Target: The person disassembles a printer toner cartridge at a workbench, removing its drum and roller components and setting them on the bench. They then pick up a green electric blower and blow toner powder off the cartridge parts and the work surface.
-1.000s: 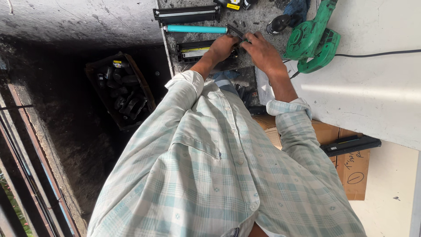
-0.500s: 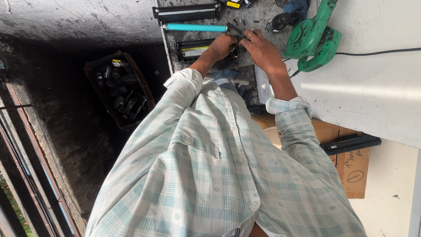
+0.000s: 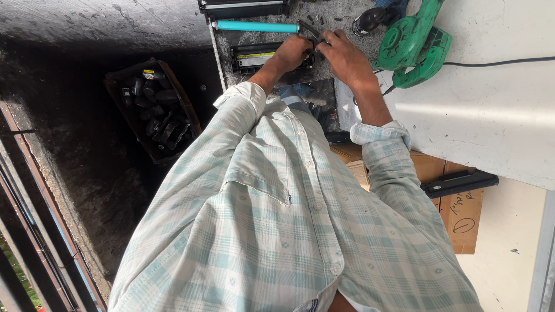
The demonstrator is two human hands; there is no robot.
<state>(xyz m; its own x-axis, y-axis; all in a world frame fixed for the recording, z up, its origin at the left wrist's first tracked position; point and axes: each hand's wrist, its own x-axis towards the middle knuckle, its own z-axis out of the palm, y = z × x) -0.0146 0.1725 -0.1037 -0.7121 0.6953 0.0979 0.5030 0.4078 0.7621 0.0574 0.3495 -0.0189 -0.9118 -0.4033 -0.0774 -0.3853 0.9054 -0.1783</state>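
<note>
My left hand is curled on the right end of a black toner cartridge with a yellow label, which lies on a dusty grey work surface. My right hand is close beside it and grips a dark, thin metal tool whose tip points at the end of a cyan drum roller. Both hands nearly touch over the cartridge's end. My checked shirt fills the lower frame and hides what is under my arms.
A green electric blower with a black cord lies right of my hands on a white table. A black bottle stands near it. A crate of dark bottles sits on the floor at left. A cardboard box carries a black strip.
My hands stay at the cartridge's end with only small shifts of the fingers and tool. Nothing else has moved.
</note>
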